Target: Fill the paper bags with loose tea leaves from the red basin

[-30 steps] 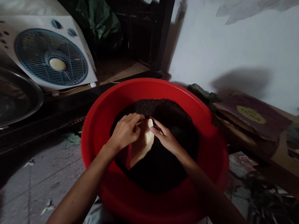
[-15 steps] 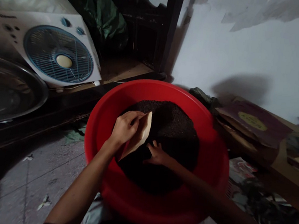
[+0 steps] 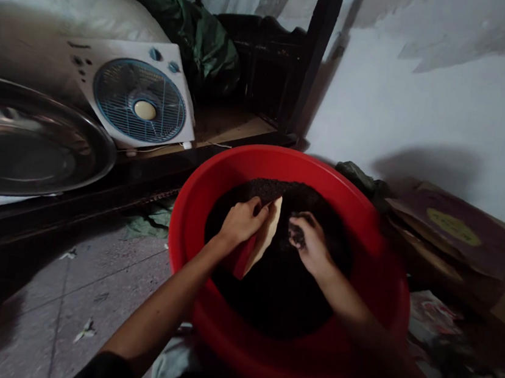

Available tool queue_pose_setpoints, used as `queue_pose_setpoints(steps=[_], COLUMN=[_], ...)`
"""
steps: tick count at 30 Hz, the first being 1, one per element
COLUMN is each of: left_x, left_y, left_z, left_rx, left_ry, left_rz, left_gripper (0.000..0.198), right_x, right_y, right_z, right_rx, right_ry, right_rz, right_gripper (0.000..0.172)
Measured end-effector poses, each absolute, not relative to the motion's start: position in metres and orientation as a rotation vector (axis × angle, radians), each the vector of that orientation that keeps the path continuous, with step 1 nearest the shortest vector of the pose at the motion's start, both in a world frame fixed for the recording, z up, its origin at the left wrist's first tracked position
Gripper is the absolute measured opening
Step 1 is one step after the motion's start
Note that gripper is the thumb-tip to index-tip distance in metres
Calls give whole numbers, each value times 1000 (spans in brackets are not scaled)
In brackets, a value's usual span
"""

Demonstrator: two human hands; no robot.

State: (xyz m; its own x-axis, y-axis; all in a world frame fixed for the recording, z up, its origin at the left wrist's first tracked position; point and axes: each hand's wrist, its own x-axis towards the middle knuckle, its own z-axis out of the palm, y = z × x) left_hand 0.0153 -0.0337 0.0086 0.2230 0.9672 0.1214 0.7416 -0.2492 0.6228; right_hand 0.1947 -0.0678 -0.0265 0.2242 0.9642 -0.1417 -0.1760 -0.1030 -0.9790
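Observation:
A large red plastic basin (image 3: 299, 164) holds a bed of dark loose material (image 3: 275, 187), fine and soil-like, whose kind I cannot make out. My left hand (image 3: 242, 219) pinches the upper edge of a red paper packet (image 3: 266, 238) with a cream inner side. The packet is tilted over the dark bed, its mouth facing right. Just to the right of it, my right hand (image 3: 312, 245) is closed around a clump of the dark material (image 3: 296, 234), fingers curled toward the packet. Shadow covers the near part of the bed.
A white box fan (image 3: 172, 93) stands at the back left beside a wide metal bowl (image 3: 22, 151). Flattened purple and brown cardboard (image 3: 455, 223) is stacked on the right by the white wall (image 3: 451, 103). Green cloth (image 3: 151, 222) and scraps lie on the tiled floor (image 3: 98, 280).
My right hand, spread low over the dark material before, has closed on a clump and risen beside the packet. My left hand still holds the packet. The whole view has shifted.

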Motion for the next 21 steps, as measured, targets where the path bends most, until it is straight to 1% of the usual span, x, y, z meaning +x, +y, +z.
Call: queue_pose_setpoints(steps=[2,4,6,9,12,14,17,21], left_x=[15,16,19,24,25,24,21,17], left_y=[-29,-25,-24,-23,-20,-19,-19,-18], left_z=[5,0,-5,-13,-15,-14,-10,-7], left_rx=[2052,1949,1805,1672,1744,1793,1809,1967], left_ry=[1381,1226,1108,1000,1014,1056,1093,1190], left_rz=[661,621,598,643,717,706,635,701], left_gripper=[28,30,30,26,20,17,21,25], right_x=[190,179,162,138,128,130,140,147], right_y=[-64,-60,-57,-55,-55,-56,-56,-55], right_z=[6,28,37,31,17,8,-3,-16], right_rx=[-1041,-913,-843,-801,-849,-887,-920,-999], right_ry=[-567,-422,-337,-297,-348,-418,-518,-804], right_rz=[1151,1136,1150,1149,1053,992,1006,1007], right_gripper=[33,34,33,31,30,32,33,29])
